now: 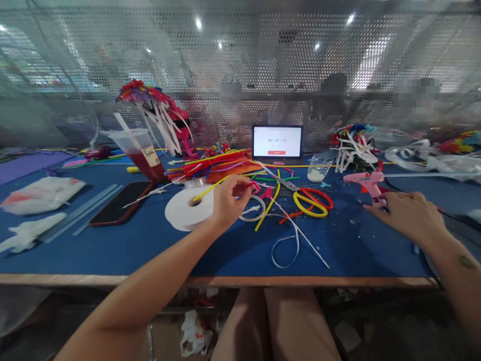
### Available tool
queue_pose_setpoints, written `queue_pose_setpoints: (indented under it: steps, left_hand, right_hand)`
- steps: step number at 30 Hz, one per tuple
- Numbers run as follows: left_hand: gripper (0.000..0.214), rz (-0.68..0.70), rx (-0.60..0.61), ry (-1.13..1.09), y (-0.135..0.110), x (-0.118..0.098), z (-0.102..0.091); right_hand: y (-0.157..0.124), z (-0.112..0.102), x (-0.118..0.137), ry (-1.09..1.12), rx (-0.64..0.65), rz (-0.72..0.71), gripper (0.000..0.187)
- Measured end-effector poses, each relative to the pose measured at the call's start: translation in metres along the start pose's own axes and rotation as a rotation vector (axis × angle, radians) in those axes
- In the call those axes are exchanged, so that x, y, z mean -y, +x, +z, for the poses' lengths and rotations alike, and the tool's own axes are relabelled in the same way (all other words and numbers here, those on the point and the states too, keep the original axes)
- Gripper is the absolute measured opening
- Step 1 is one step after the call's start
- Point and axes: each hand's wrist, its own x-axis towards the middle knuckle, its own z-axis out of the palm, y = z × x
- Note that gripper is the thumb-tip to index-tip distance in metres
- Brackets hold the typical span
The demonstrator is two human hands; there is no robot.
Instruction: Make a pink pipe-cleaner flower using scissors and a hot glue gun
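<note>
While the head view looks down on the blue worktable (pixel 349 245), the left hand (pixel 232 200) pinches a yellow pipe cleaner (pixel 210 186) between closed fingers, just beside a roll of white ribbon (pixel 188 209). The right hand (pixel 408 216) lies open on the tabletop, fingers apart, just beside a pink hot glue gun (pixel 364 179).

On the bench (pixel 330 250): ribbon roll (pixel 190 206) between phone (pixel 120 203) and glue gun (pixel 370 186); plastic cup (pixel 137 153) behind phone; tablet (pixel 277 142) at rear, centre.
</note>
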Motion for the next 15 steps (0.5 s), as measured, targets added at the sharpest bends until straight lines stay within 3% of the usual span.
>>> queue_pose_setpoints:
  steps: [2, 5, 7, 10, 15]
  left_hand:
    - [0.005, -0.014, 0.004, -0.006, 0.000, 0.001, 0.001]
    - [0.005, -0.006, -0.004, 0.022, 0.000, 0.002, 0.001]
    - [0.004, 0.007, 0.008, 0.055, 0.000, 0.002, 0.001]
    - [0.004, 0.038, 0.031, 0.101, -0.001, 0.002, -0.001]
    - [0.005, 0.061, 0.053, 0.093, -0.003, 0.005, -0.001]
  right_hand:
    - [-0.015, -0.022, 0.026, -0.055, -0.086, -0.004, 0.040]
    - [-0.023, -0.047, 0.077, 0.075, -0.197, -0.088, 0.038]
    - [-0.017, -0.053, 0.114, 0.237, -0.089, -0.258, 0.035]
    - [-0.001, -0.045, 0.160, 0.412, 0.120, -0.484, 0.029]
    - [0.018, -0.020, 0.192, 0.526, 0.247, -0.513, 0.018]
